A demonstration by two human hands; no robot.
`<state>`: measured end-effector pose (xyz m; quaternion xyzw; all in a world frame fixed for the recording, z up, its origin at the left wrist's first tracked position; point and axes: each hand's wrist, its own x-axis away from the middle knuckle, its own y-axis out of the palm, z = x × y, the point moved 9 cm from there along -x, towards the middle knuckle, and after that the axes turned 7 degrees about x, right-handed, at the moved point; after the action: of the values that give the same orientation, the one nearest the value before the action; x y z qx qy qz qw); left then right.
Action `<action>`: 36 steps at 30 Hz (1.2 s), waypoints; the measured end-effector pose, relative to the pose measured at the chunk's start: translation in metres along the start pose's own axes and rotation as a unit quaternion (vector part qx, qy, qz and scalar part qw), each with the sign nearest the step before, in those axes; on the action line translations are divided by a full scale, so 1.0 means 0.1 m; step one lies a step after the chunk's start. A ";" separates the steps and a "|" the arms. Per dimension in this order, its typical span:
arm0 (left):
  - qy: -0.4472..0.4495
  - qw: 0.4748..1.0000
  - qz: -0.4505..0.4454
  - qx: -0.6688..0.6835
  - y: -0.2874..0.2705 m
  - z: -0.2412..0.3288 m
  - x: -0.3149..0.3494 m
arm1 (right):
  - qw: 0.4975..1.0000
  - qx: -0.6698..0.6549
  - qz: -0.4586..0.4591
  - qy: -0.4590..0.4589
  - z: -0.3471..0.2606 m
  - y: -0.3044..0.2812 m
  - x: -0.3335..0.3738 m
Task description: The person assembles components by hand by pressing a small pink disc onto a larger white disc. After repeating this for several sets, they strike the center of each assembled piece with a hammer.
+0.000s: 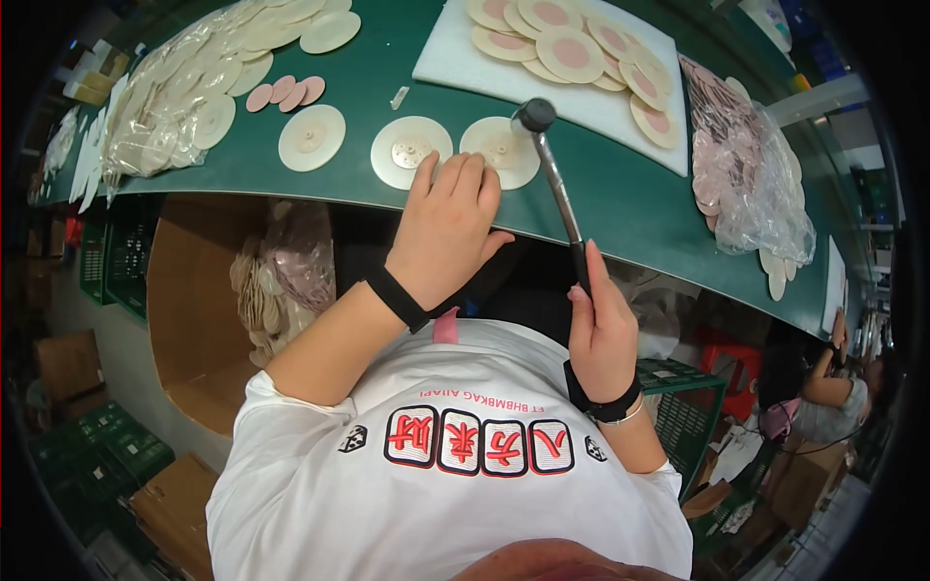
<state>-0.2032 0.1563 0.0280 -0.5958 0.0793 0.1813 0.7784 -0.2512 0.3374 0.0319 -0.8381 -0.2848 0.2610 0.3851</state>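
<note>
My right hand (pixel 603 329) is closed around the black grip of a hammer (pixel 556 179). Its dark round head is raised over the right edge of a cream disc (pixel 500 160). My left hand (pixel 446 228) reaches onto the green table, fingers stretched out and thumb apart. Its fingertips rest at the near edges of that disc and of another cream disc (pixel 411 145) with a perforated round centre. A third cream disc (pixel 312 137) with a small raised centre lies to the left. My fingers cover part of the two nearer discs.
Several small pink discs (pixel 284 92) lie near a bagged heap of cream discs (pixel 184 121). On a white board (pixel 446 60) sit cream discs with pink centres (pixel 570 53). A plastic bag of pink discs (pixel 741 169) is at right. An open cardboard box (pixel 189 320) stands below; another person (pixel 828 387) works far right.
</note>
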 end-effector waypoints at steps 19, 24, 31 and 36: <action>-0.026 0.999 0.031 0.006 0.01 -0.06 0.11 | 0.997 0.079 -0.002 -0.021 -0.10 0.09 -0.11; -0.031 0.999 0.039 -0.003 -0.02 -0.06 0.10 | 0.999 0.042 0.023 0.006 -0.14 -0.01 -0.12; -0.021 0.999 0.037 0.016 0.00 -0.09 0.12 | 0.997 0.058 0.043 -0.026 -0.15 0.00 -0.11; -0.023 0.999 0.044 0.016 0.01 -0.09 0.16 | 0.992 0.120 -0.018 -0.038 -0.13 0.11 -0.18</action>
<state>-0.1883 0.1505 0.0192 -0.5746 0.0898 0.2276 0.7810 -0.2525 0.3127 0.0345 -0.7701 -0.2804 0.3182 0.4765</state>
